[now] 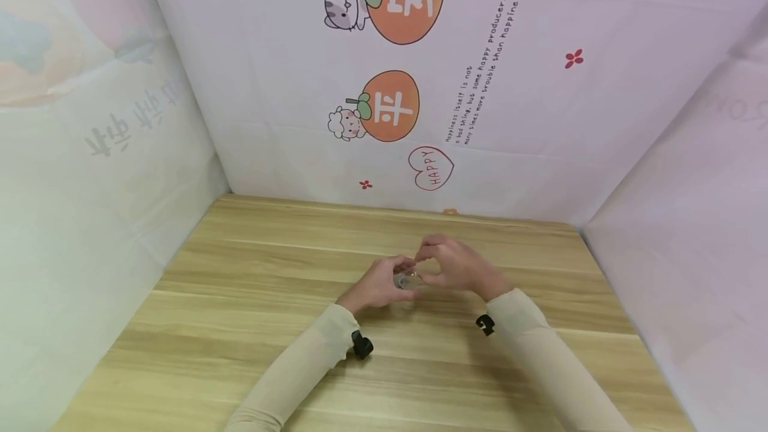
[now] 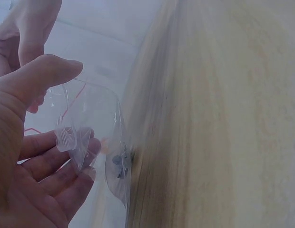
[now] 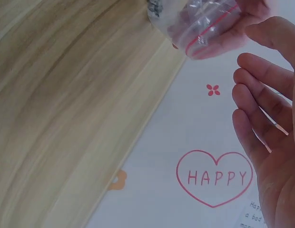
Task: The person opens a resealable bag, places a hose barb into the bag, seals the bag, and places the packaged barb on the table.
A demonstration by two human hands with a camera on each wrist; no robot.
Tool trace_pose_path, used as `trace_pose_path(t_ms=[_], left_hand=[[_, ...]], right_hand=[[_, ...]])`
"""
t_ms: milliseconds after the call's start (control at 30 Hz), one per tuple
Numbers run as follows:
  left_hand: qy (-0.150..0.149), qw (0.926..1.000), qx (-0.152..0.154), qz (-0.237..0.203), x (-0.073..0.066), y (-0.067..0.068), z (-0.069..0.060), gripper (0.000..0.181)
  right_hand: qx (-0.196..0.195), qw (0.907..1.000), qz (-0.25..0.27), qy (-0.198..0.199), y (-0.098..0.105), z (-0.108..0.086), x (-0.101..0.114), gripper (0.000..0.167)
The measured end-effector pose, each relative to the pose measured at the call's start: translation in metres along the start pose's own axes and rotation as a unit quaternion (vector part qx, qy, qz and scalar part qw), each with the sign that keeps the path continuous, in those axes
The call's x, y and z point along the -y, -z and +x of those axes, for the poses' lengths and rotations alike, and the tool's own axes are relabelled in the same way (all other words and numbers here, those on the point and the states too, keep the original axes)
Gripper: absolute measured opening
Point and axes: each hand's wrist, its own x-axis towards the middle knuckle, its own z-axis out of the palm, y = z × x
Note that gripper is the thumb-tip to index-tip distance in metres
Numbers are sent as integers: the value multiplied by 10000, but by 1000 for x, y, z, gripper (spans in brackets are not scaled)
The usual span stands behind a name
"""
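A small clear zip-lock bag (image 1: 409,279) with a red line along its top stands on the table. Small dark pieces (image 2: 121,164) lie low inside it, too blurred to identify. My left hand (image 1: 381,282) holds the bag from the left, its thumb near the top edge and its fingers curved about the plastic in the left wrist view. On the other side, my right hand (image 1: 459,265) is close to the bag's top. Its fingers (image 3: 254,102) are loosely bent, and a gap separates thumb and index finger in the right wrist view.
The wood-grain table (image 1: 252,325) meets a white printed backdrop (image 1: 516,172) at the back. White sheets also rise along the left side (image 1: 120,172) and right side (image 1: 690,232). Black wrist cameras are strapped over both pale sleeves (image 1: 300,365).
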Motion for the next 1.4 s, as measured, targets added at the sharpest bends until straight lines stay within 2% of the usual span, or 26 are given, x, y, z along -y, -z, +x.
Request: trace_pose_path(t_ms=[233,500,900,1067,1267,1400], left_hand=[[-29,10000,0,-26,1,0,0,71],[22,10000,32,-27,1,1,0,69],[38,9999,20,-113,-2,2,0,69],[29,9999,16,-106,-1,1,0,69],[19,10000,23,-82,1,1,1,71],[22,10000,15,-59,1,1,1,71]], right_hand=[[67,9997,-81,-219,11,-8,2,23],[77,9995,-305,-25,14,-19,4,26],[361,9968,-228,-672,11,-44,10,36],[206,9953,-57,-944,6,-53,12,37],[-49,9895,296,-1413,-4,-63,15,43],[-288,9859,518,-1564,-13,-68,15,41]])
